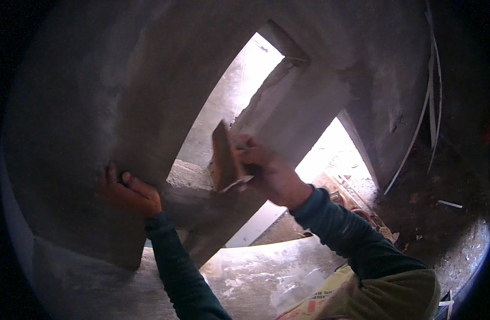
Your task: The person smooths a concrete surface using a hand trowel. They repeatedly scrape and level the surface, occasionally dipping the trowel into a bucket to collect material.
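My right hand point(271, 173) grips a plastering float point(223, 157) with a flat, tan-brown blade, seen nearly edge-on and a little blurred. The float is held up in front of the slanted opening in a grey plastered wall point(79, 106); whether it touches any surface I cannot tell. To the left, my left hand point(128, 192) lies against the dark plaster beside the lower end of that opening. Its thumb and fingers are apart, with a dark spot between them that I cannot make out.
A slanted plastered strip point(303, 101) with a rough edge divides two bright openings. Below runs a pale, smeared ledge point(255, 277). Thin white strips point(431, 90) hang at the right, above a dark floor point(431, 213) with scattered debris.
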A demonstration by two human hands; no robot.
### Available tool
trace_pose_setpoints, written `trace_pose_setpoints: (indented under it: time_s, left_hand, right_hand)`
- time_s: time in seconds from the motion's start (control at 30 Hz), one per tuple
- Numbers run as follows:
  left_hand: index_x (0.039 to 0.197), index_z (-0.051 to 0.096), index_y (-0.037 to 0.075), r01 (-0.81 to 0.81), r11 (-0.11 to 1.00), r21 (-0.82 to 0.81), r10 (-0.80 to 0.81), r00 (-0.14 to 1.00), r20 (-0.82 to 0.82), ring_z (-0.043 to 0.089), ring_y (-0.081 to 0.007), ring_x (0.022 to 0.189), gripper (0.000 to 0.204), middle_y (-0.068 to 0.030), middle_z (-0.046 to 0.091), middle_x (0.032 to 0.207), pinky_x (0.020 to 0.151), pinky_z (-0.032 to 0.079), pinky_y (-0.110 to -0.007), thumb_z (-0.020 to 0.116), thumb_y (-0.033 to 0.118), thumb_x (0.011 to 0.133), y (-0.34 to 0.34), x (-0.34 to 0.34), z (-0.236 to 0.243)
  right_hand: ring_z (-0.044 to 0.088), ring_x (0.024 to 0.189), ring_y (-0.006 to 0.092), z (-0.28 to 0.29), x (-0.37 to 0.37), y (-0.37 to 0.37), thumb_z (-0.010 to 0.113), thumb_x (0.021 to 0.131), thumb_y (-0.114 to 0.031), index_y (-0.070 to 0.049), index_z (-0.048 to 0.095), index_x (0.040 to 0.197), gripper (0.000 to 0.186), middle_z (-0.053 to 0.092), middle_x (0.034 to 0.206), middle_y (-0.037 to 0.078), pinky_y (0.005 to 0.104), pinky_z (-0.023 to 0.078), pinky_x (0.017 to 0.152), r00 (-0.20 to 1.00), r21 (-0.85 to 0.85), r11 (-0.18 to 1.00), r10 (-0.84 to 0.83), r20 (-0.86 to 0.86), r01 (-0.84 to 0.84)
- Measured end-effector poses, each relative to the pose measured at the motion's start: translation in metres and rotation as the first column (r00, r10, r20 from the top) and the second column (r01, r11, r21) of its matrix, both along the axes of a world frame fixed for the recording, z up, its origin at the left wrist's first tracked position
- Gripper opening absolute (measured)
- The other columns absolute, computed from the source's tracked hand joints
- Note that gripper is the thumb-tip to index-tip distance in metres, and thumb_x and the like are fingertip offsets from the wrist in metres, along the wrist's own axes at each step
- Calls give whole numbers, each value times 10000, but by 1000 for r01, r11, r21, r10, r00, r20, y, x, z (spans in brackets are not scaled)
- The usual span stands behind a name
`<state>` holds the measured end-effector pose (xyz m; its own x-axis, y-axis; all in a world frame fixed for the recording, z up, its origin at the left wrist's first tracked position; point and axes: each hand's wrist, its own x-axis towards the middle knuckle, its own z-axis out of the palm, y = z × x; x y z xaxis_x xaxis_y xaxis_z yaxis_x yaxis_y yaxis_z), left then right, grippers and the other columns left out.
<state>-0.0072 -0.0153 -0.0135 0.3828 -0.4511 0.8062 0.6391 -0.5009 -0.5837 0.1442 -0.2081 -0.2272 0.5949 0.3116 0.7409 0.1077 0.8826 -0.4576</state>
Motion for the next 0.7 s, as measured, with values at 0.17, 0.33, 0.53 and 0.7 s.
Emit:
trace_pose_setpoints:
  time_s: [0.17,0.33,0.53,0.7]
  left_hand:
    - [1242,627,-9,42,997,-62,-43,999,-13,572,-436,1238,464,-251,618,1303,1081,384,-593,379,356,1099,-4,1,3]
    - [1251,639,6,44,998,-55,-47,997,-65,584,-442,1223,456,-254,619,1316,1064,405,-582,394,356,1094,5,-5,5]
    - [1257,660,22,14,999,-33,-18,989,-144,589,-425,1236,426,-224,639,1315,1071,420,-557,442,343,1081,7,-12,16]
    - [1261,679,36,6,997,-71,-22,973,-228,592,-407,1252,401,-194,660,1311,1081,431,-535,488,330,1068,-35,-27,19]
  right_hand:
    - [605,1208,249,-66,42,-52,573,1023,-271,-57,510,1435,469,568,1374,101,440,554,967,835,-115,941,222,-504,-320]
    - [626,1006,154,-106,48,-111,561,1042,-351,-75,541,1409,459,636,1181,56,334,532,791,876,-183,942,174,-449,-281]
    - [603,872,113,-165,43,-154,553,1049,-324,-121,595,1330,350,642,1054,-3,296,514,741,654,-182,906,125,-746,-381]
    - [589,851,102,-250,38,-194,582,1036,-333,-152,617,1310,330,649,1053,-35,288,480,720,538,-267,865,4,-843,-426]
